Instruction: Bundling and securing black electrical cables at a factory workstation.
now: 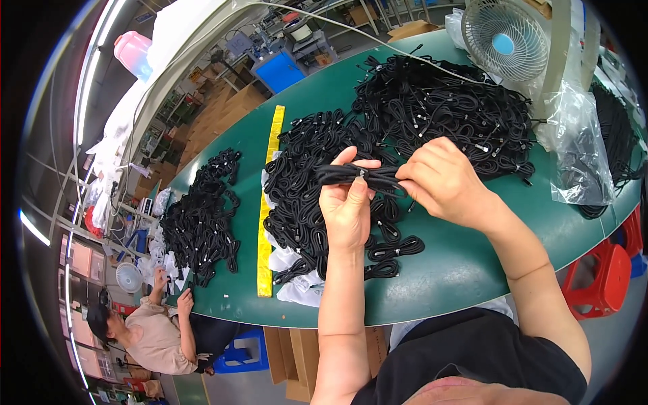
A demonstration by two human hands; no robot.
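A coiled black cable (337, 175) with a small band round its middle is held above the table. My left hand (347, 212) grips it from below, thumb across the front near the band. At the coil's right end my right hand (442, 181) is closed, its thumb and fingertips pinching the loops; the exact grip is partly hidden by the fingers. Beneath and behind my left hand spreads a heap of coiled black cables (297, 182). A few single coils (398, 248) lie just right of my left wrist.
A larger pile of loose black cables (445, 108) covers the far right of the green table (459, 270). A yellow strip (264, 250) divides off another heap (202, 216) at left, by a seated co-worker (158, 331). A fan (505, 44), plastic bag (580, 148) and red stool (601, 280) are at right.
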